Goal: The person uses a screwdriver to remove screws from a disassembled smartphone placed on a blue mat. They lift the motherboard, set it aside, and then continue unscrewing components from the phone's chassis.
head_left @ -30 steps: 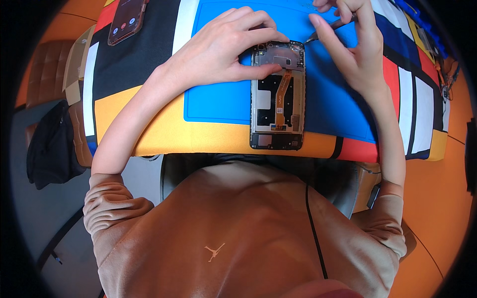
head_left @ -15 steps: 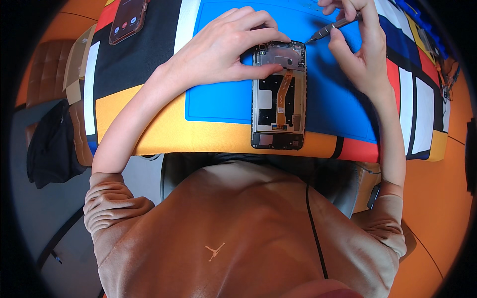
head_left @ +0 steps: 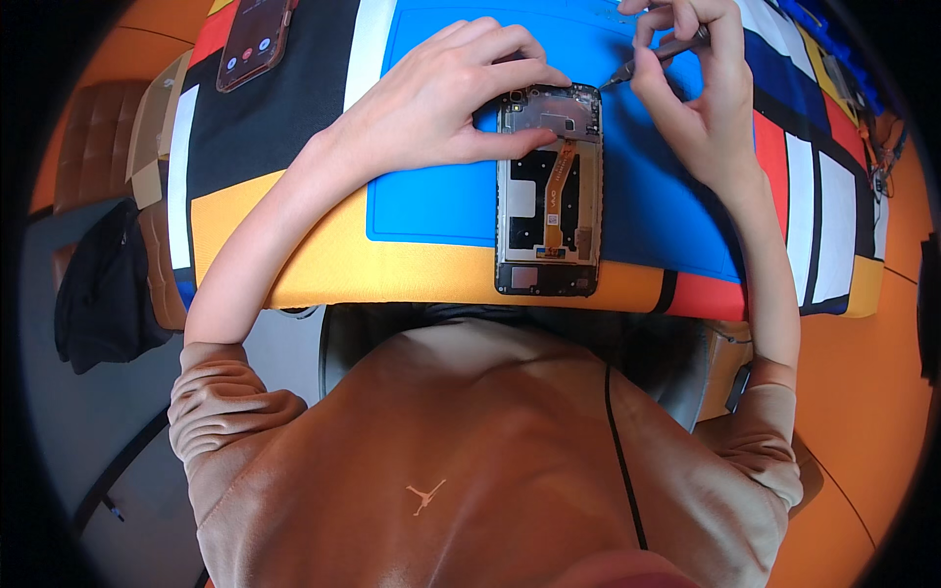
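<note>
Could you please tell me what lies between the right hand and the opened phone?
In the head view, the slim dark tool held by the right hand spans the gap, its tip near the opened phone's upper right corner, above the blue mat.

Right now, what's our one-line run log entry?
left hand: on opened phone; right hand: holds tool, tip near phone's top right corner; blue mat: under most of phone

The patterned tablecloth [head_left: 382, 272] bears a blue mat [head_left: 431, 208], opened phone [head_left: 549, 201] and smartphone [head_left: 254, 44].
</note>
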The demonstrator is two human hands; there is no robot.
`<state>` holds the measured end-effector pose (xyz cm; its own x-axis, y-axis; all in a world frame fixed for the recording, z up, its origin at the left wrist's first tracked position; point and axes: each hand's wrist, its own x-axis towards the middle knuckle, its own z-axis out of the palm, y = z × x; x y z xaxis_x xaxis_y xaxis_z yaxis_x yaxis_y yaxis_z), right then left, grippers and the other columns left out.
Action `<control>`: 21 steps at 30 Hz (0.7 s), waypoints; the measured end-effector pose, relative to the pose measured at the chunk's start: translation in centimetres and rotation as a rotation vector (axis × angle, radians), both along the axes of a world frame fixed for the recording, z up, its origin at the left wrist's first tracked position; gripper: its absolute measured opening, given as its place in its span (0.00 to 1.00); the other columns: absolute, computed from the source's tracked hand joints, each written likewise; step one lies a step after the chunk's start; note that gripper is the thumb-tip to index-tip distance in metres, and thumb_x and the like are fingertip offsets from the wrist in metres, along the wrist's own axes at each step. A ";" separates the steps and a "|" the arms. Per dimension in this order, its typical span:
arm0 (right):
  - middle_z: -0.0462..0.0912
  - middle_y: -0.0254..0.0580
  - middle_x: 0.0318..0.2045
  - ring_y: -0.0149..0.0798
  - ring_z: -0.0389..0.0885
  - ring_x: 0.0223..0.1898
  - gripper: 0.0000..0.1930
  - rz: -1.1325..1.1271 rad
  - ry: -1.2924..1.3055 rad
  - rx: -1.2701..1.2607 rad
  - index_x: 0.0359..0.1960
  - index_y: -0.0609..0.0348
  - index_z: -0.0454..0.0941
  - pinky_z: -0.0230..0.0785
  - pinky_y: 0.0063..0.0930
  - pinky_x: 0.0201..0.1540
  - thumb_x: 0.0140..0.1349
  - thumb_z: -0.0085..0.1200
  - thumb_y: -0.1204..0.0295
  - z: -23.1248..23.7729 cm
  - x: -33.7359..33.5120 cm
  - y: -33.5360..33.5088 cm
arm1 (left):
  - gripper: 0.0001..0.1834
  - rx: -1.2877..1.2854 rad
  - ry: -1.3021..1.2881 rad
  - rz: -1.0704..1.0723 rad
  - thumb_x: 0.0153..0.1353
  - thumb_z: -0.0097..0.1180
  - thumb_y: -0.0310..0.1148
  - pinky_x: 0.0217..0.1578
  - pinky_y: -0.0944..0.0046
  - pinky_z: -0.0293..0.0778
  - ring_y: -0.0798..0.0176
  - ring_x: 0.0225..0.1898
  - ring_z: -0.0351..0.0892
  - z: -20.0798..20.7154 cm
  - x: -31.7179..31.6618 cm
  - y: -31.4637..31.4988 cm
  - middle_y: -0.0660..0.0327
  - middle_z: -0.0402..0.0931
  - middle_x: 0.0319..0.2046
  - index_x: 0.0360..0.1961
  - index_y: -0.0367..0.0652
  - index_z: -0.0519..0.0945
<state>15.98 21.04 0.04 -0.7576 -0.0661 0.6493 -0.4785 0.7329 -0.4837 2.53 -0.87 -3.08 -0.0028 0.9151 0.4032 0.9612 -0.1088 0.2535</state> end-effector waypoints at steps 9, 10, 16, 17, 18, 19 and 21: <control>0.74 0.47 0.43 0.28 0.72 0.33 0.18 0.035 -0.014 -0.079 0.39 0.57 0.59 0.68 0.21 0.40 0.57 0.56 0.87 -0.5 0.2 0.3 | 0.24 0.026 -0.004 -0.006 0.57 0.72 0.42 0.51 0.59 0.73 0.56 0.48 0.76 0.0 0.0 0.0 0.60 0.77 0.48 0.55 0.49 0.84; 0.74 0.46 0.44 0.28 0.72 0.33 0.18 0.033 -0.010 -0.083 0.39 0.57 0.59 0.67 0.21 0.39 0.57 0.56 0.87 -0.6 0.1 0.2 | 0.24 0.025 0.001 -0.005 0.57 0.72 0.42 0.51 0.59 0.73 0.56 0.48 0.76 0.0 0.0 0.1 0.60 0.77 0.48 0.55 0.49 0.84; 0.75 0.45 0.45 0.25 0.72 0.32 0.16 -0.002 -0.048 -0.092 0.40 0.56 0.59 0.67 0.18 0.36 0.56 0.51 0.86 -0.4 0.2 0.4 | 0.23 0.093 -0.006 -0.012 0.62 0.67 0.51 0.48 0.60 0.71 0.59 0.45 0.74 -0.5 0.0 0.3 0.61 0.75 0.41 0.52 0.49 0.85; 0.76 0.45 0.45 0.25 0.71 0.32 0.16 -0.024 -0.066 -0.114 0.40 0.56 0.58 0.67 0.18 0.36 0.56 0.50 0.86 -0.4 0.4 0.3 | 0.23 0.095 -0.003 -0.012 0.62 0.67 0.51 0.48 0.60 0.71 0.59 0.45 0.75 -0.6 0.0 0.3 0.62 0.75 0.41 0.52 0.50 0.85; 0.76 0.45 0.45 0.24 0.71 0.32 0.16 -0.046 -0.084 -0.136 0.40 0.56 0.58 0.67 0.18 0.35 0.56 0.49 0.86 -0.4 0.5 0.2 | 0.23 0.097 0.000 -0.013 0.62 0.67 0.51 0.48 0.60 0.71 0.59 0.45 0.75 -0.7 0.0 0.3 0.62 0.75 0.41 0.52 0.50 0.85; 0.76 0.44 0.45 0.24 0.71 0.32 0.15 -0.033 -0.095 -0.148 0.40 0.56 0.58 0.67 0.18 0.35 0.56 0.48 0.85 -0.4 0.7 0.2 | 0.23 0.108 0.004 -0.012 0.62 0.67 0.51 0.48 0.60 0.71 0.59 0.45 0.75 -0.8 -0.1 0.3 0.62 0.75 0.41 0.52 0.50 0.85; 0.75 0.44 0.45 0.24 0.70 0.32 0.15 -0.005 -0.118 -0.171 0.41 0.56 0.58 0.66 0.17 0.35 0.56 0.47 0.85 -0.5 0.8 0.2 | 0.23 0.101 0.002 -0.002 0.62 0.67 0.51 0.49 0.60 0.71 0.59 0.45 0.75 -1.1 0.0 0.5 0.62 0.75 0.41 0.52 0.50 0.85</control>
<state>16.81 21.20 -0.47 -0.8292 0.0416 0.5573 -0.4075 0.6375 -0.6538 2.50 -0.41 -4.17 -0.0006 0.8698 0.4933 0.9614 -0.1353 0.2397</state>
